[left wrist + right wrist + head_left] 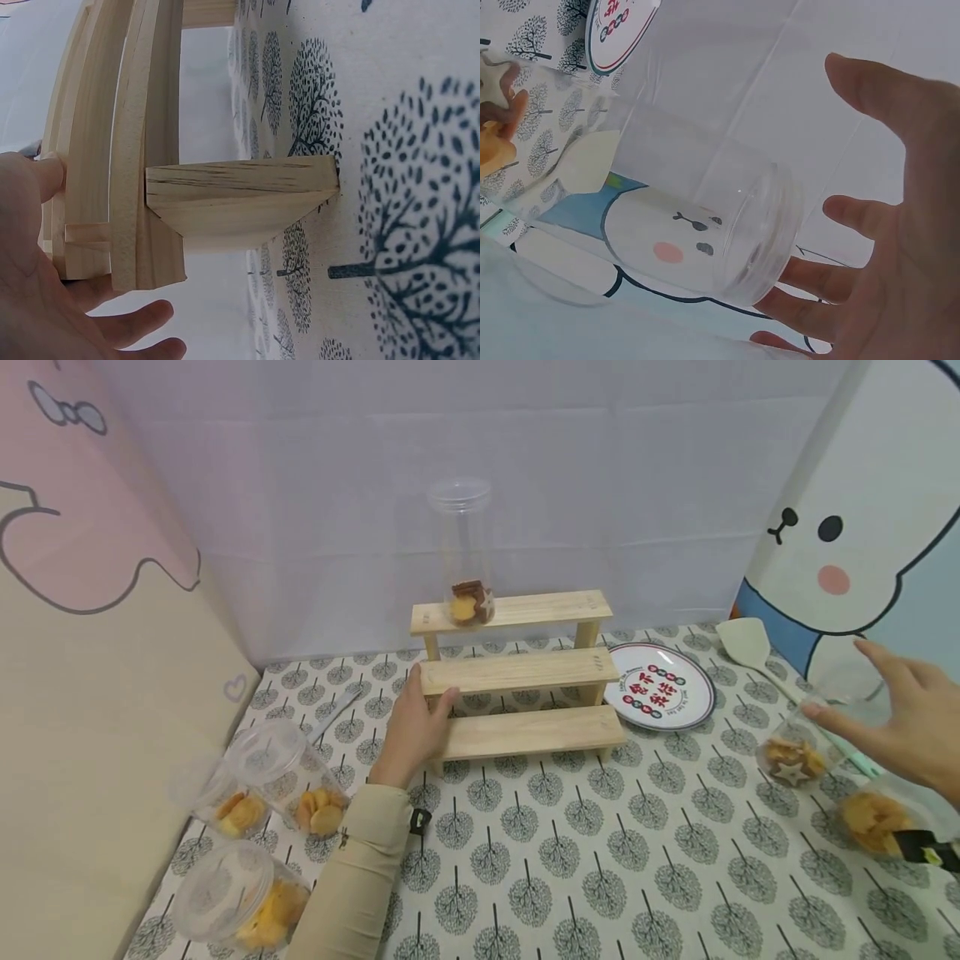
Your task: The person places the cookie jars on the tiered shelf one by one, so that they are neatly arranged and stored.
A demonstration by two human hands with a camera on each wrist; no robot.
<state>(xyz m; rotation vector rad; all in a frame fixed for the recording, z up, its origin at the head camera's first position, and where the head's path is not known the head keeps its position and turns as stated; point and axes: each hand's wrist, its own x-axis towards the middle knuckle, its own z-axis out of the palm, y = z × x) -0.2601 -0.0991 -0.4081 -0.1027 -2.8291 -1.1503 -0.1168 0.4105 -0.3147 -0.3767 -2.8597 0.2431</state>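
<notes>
A three-tier wooden display stand (517, 670) stands on the patterned cloth. My left hand (415, 731) grips the left end of its middle tier, thumb on one side and index finger on the other, with the other fingers extended in the left wrist view. On the top tier stands a tall clear lidded jar (463, 560) with cookies at its bottom. At the right, my right hand (911, 718) has its fingers spread beside the lid of another clear jar (697, 195). Star-topped cookies (793, 764) lie in that jar's bottom.
Another jar of yellow snacks (877, 818) stands below my right hand. Several snack jars (273, 768) are grouped at the left, near metal tongs (335, 714). A printed plate (697, 693) lies right of the stand, and a spatula (746, 643) lies behind the right jars.
</notes>
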